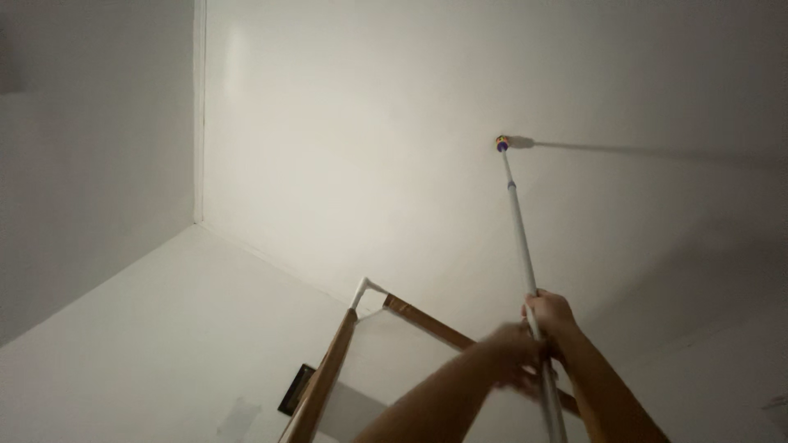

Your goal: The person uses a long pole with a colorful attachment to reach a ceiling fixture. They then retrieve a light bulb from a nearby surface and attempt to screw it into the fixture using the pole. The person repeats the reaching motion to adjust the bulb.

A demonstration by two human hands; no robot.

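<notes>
the extension pole, a thin pale rod, is gripped by both hands low in the right half of the view and is pointed steeply upward at the ceiling. the right hand is wrapped shut around the pole, higher up the shaft, with its knuckles turned toward the camera. the left hand is closed on the same pole just below and beside the right one; it is blurred, so the set of its fingers cannot be made out in detail. both forearms are seen rising from the bottom edge of the picture, and the pole's lower end is cut off by that edge between them.

from the hands the pole runs up and slightly left, narrowing at a joint part of the way up. at its top a small roller head, with a dash of colour on it, is pressed against the white ceiling, and a long dark shadow is cast from it to the right.

just left of the hands, a wooden door frame with a pale panel inside it is seen from below. a small dark rectangular plate is set on the wall beside the frame. further left, the corner where the walls meet the ceiling is marked by a straight white edge.
</notes>
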